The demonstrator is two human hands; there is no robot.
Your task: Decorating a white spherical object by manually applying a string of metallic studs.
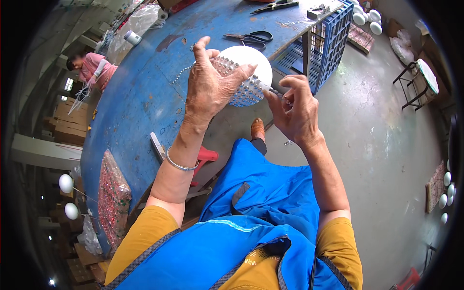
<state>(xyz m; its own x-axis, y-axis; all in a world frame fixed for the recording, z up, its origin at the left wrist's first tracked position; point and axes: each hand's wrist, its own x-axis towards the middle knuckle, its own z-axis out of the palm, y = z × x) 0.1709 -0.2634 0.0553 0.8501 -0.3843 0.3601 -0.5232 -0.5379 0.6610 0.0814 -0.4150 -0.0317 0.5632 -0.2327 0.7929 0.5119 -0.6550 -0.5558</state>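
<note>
Above the table's near edge, my left hand (pixel 209 87) grips a white ball (pixel 252 59) from its left side, thumb and fingers spread round it. Rows of small silver beads (pixel 245 92) cover its lower and left part, while the upper right is bare white. My right hand (pixel 297 108) is at the ball's right side with curled fingers, thumb tip close to the bead rows. Silver beads show between its fingers, and a short bit of bead strand (pixel 288 142) hangs below. Another thin bead strand (pixel 181 73) trails left of my left hand, over the blue table (pixel 145 92).
Black-handled scissors (pixel 251 38) and pliers (pixel 275 6) lie on the table beyond the ball. A blue plastic crate (pixel 328 48) stands at its right end. A bag of red beads (pixel 112 198) is at the left edge. A person in pink (pixel 99 67) works far left; a stool (pixel 421 79) stands right.
</note>
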